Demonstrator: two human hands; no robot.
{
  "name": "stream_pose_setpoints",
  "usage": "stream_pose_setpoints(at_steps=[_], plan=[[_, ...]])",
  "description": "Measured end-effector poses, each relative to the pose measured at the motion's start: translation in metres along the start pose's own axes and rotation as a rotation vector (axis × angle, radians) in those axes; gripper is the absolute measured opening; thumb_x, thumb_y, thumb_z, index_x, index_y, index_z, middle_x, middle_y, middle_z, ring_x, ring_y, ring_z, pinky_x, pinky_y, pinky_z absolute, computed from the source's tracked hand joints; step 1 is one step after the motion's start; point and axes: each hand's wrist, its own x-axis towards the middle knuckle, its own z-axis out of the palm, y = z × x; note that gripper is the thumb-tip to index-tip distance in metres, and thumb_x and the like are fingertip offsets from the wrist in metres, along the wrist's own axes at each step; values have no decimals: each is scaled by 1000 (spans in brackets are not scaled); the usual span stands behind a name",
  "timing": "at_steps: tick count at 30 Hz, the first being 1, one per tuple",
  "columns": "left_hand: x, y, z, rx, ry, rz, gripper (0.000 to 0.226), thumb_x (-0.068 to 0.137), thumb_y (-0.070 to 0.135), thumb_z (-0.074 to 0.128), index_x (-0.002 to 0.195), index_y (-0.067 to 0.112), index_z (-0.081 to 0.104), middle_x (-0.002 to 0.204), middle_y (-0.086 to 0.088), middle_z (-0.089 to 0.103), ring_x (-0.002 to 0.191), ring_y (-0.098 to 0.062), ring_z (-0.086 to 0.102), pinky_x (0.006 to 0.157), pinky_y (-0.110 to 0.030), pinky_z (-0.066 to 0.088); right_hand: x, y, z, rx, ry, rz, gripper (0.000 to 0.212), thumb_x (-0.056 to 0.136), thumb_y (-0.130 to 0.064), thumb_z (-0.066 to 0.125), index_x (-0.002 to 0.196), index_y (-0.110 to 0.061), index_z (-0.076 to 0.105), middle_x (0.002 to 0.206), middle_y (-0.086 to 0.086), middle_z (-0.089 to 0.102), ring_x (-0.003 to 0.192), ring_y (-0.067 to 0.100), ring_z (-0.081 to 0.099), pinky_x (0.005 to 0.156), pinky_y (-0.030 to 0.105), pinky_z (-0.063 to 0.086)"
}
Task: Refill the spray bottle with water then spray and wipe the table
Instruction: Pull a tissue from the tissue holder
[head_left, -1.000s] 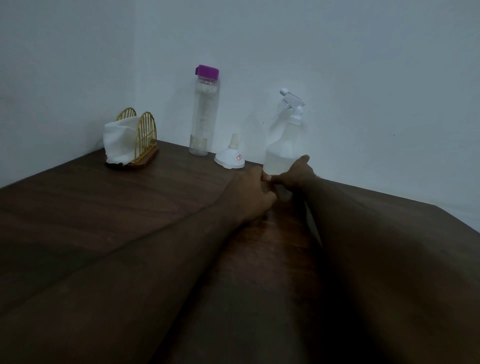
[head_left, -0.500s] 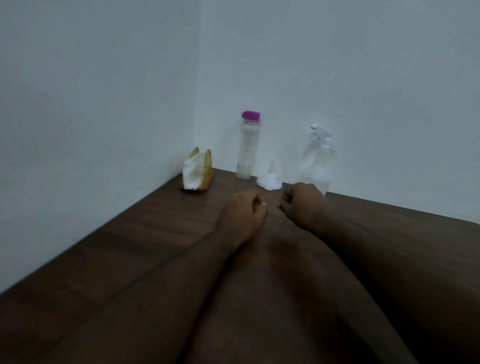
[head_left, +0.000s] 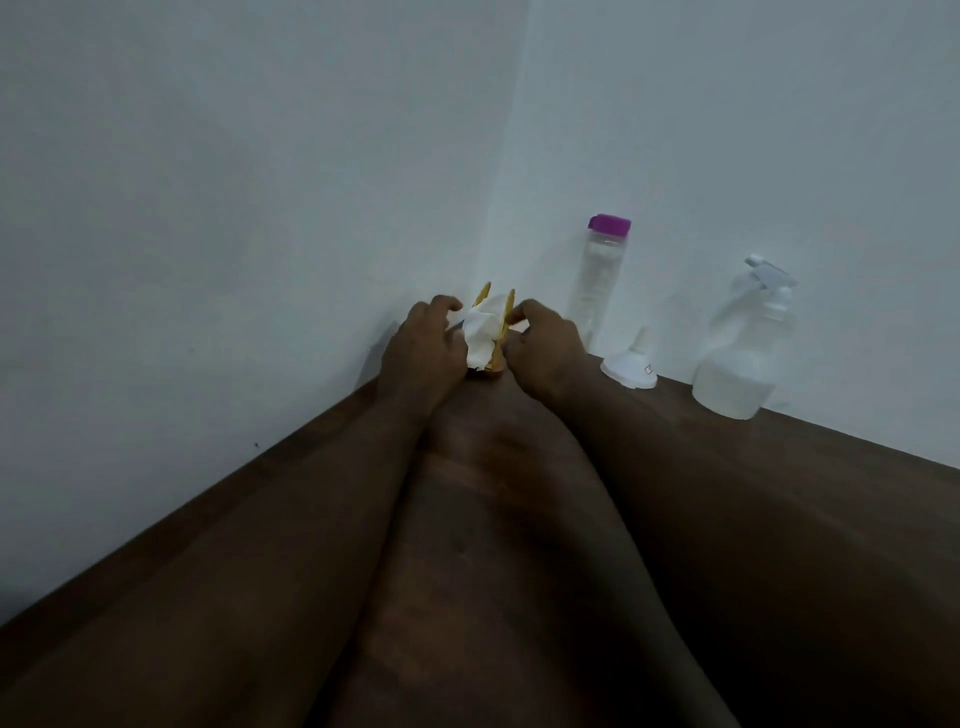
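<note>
In the far corner of the dark wooden table (head_left: 779, 493) stands a gold wire napkin holder (head_left: 502, 332) with a white napkin (head_left: 480, 332) in it. My left hand (head_left: 423, 348) is at the holder's left side, its fingers curled onto the napkin. On the right side, my right hand (head_left: 545, 348) pinches the holder's wire frame. The clear spray bottle (head_left: 737, 364) with a white trigger head stands upright by the wall to the right, untouched. A tall clear water bottle (head_left: 595, 280) with a purple cap stands between them.
A white funnel (head_left: 631, 366) sits mouth down on the table between the water bottle and the spray bottle. White walls close in the table at the back and left. My forearms lie across the middle of the table.
Both hands have left the spray bottle and moved left to the napkin holder in the corner. The view has swung left with them.
</note>
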Motion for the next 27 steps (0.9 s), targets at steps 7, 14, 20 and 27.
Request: stream_pose_setpoints(at_steps=[7, 14, 20, 27], plan=[[10, -4, 7, -51, -108, 72, 46, 86, 17, 51, 130, 5, 53, 123, -17, 59, 109, -29, 58, 91, -39, 49, 42, 3, 16, 59, -33, 29, 33, 84, -6, 62, 116, -12, 60, 115, 15, 64, 98, 33, 66, 82, 46, 58], [13, -4, 8, -37, -181, 54, 60, 76, 28, 55, 128, -2, 56, 125, -20, 57, 114, -32, 54, 98, -43, 47, 52, 8, 23, 36, -104, 41, 42, 85, 4, 62, 125, -7, 59, 126, 17, 58, 109, 35, 62, 89, 44, 56], [12, -1, 6, 0, -205, 36, 69, 68, 28, 46, 131, -1, 54, 128, -18, 57, 116, -32, 53, 98, -41, 47, 49, 8, 21, -67, -109, 2, 24, 90, -4, 56, 108, 5, 70, 112, 19, 68, 106, 31, 64, 97, 40, 49], [12, -1, 5, -15, -219, 18, 73, 64, 24, 41, 131, -2, 54, 123, -18, 58, 109, -31, 57, 93, -35, 47, 43, 5, 19, 179, -223, 168, 42, 85, 4, 57, 126, -1, 61, 125, 24, 61, 110, 41, 63, 85, 50, 58]])
